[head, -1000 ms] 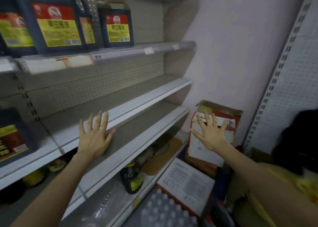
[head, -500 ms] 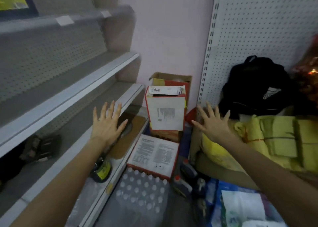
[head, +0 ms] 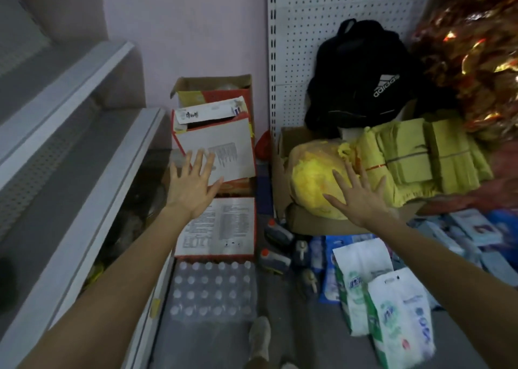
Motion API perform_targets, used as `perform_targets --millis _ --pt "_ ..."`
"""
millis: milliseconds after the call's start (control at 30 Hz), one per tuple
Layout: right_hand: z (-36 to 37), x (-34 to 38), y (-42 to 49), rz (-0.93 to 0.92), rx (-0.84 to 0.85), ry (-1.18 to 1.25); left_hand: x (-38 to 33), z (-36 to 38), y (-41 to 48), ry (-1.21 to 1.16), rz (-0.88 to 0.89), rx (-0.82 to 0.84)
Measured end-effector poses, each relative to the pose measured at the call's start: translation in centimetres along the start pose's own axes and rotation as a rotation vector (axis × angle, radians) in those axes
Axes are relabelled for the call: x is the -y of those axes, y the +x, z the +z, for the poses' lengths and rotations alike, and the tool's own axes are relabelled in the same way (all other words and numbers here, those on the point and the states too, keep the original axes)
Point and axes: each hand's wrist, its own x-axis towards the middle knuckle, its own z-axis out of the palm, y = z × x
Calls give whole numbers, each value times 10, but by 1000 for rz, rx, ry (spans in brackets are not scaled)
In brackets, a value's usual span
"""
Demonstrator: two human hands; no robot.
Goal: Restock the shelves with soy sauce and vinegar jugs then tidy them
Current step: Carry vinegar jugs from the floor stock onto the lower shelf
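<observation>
Jugs (head: 279, 234): two dark, orange-capped, lying on the floor between carton (head: 218, 228) and blue packs (head: 330, 256), caps toward 10 o'clock. Probably the stock to lift. They lie at 4 o'clock from left hand (head: 193, 189) and 8 o'clock from right hand (head: 361, 200), neither clearly nearer. Both hands are splayed flat, holding nothing. Shelf (head: 112, 189) is at 9 o'clock.

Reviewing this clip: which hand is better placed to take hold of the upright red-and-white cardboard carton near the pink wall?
Left, probably. The left hand, open, is directly in front of the red-and-white cardboard carton. The right hand, also open, hovers over the yellow plastic bag further right.
</observation>
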Motion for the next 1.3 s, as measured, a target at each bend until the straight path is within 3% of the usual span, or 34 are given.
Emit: perform_targets --millis 200,333,400,633,800,1067,1300 --pt "23 26 20 64 68 -8 14 44 49 -79 100 50" --pt "48 48 19 -68 125 -49 14 85 59 -87 201 56" --pt "73 55 19 -107 146 -85 10 106 58 -102 242 104" --pt "164 61 18 10 277 50 -12 197 48 -188 323 305" --pt "220 61 42 61 348 37 -35 256 42 -218 297 466" --pt "328 86 94 23 311 180 -79 366 54 -206 330 536" --pt "429 105 132 194 176 401 -110 466 53 -189 422 621"
